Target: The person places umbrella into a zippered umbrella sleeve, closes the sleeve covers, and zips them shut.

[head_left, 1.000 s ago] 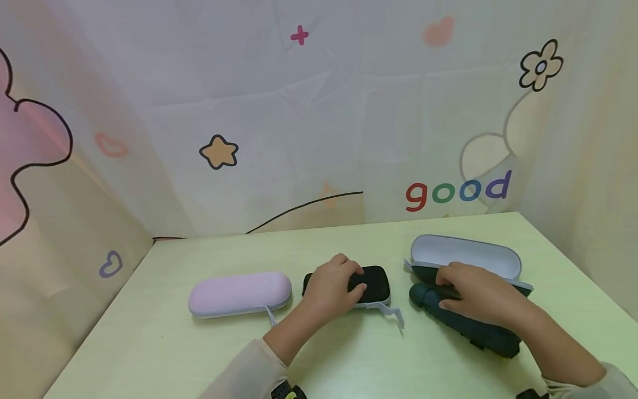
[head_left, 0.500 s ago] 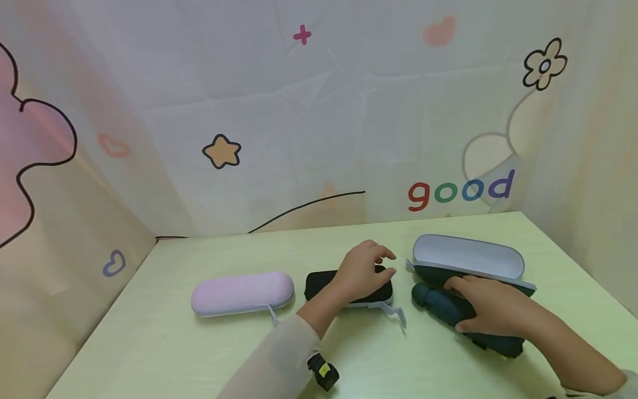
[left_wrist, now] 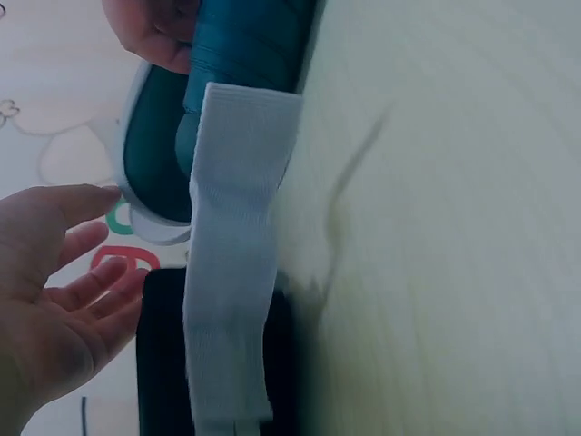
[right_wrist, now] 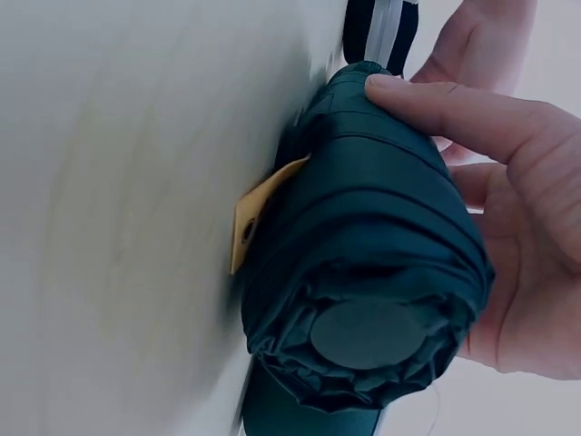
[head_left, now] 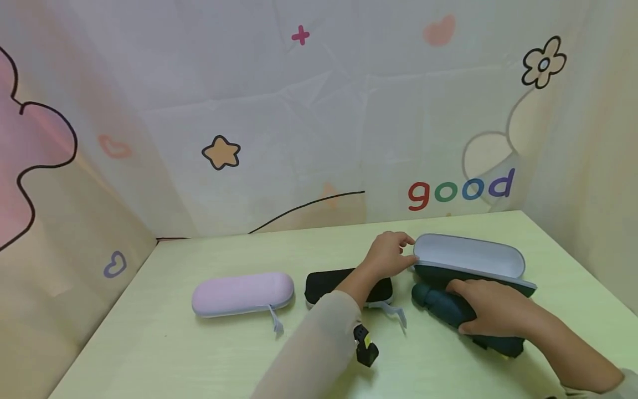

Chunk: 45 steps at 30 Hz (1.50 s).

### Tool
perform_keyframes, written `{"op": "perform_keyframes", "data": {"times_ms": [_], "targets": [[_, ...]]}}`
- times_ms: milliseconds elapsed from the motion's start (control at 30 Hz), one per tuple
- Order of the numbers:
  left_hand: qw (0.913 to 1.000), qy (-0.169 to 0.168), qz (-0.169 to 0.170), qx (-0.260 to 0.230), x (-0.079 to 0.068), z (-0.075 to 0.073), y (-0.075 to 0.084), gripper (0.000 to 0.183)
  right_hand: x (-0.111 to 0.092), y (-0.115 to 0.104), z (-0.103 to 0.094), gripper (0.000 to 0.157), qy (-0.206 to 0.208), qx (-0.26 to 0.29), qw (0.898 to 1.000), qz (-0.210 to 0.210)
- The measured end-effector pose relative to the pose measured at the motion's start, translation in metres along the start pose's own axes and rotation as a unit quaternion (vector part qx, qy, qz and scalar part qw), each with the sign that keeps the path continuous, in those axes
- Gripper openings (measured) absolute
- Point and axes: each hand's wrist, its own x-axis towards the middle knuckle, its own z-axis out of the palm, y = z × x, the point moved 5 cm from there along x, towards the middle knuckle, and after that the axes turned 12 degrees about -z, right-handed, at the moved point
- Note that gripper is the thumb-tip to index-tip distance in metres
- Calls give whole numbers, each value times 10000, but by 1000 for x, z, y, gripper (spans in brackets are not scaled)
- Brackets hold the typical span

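A folded dark green umbrella (head_left: 441,305) lies on the table at the right. My right hand (head_left: 498,307) grips it from above, thumb on the near side; the right wrist view shows the thumb along the rolled cloth. Behind it stands an open dark green case (head_left: 468,256) with a pale grey inside. My left hand (head_left: 389,255) is at that case's left end, fingers apart, fingertips right at the rim. In the left wrist view a fingertip meets the edge of the case (left_wrist: 154,154), and a pale strap (left_wrist: 241,254) crosses in front.
A black case (head_left: 324,284) with a grey strap lies under my left forearm. Farther left is a closed lilac case (head_left: 241,295) with a pale strap. A printed curtain (head_left: 299,111) hangs behind the pale table (head_left: 164,343).
My left hand has left the black case and moved right and back to the open case's left end. My right hand has shifted slightly right and now grips the umbrella farther round.
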Motion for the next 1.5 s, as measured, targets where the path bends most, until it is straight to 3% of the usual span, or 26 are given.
{"op": "perform_keyframes", "data": {"times_ms": [167,333,533,767,933,1133,1333,1400,1500], "targets": [[9991,-158,-287,-265,13,10,1,52,1,-1,0,60,-33,60,10000,-13],[9959,-528,-271,-681,19,15,3,66,-1,-3,-1,58,51,-57,9999,-148],[9880,-1148,-162,-1025,16,23,5,67,-4,-6,-1,57,41,-108,9995,-304],[9874,-1237,-157,-972,13,24,7,54,-6,-6,0,56,-31,-129,9995,-297],[9943,-853,-186,-615,13,24,7,52,-9,-7,0,55,-15,-105,9995,-302],[9989,159,-288,-332,13,22,5,29,-16,-8,-3,54,69,-117,9991,-391],[9892,1407,-265,-300,10,13,1,12,-22,-13,-13,52,282,-240,9967,-719],[9859,1621,-214,-356,9,12,0,10,-24,-12,-17,52,276,-234,9962,-792],[9845,1625,-219,-621,9,12,-2,8,-28,-11,-25,52,285,-180,9959,-836]]}}
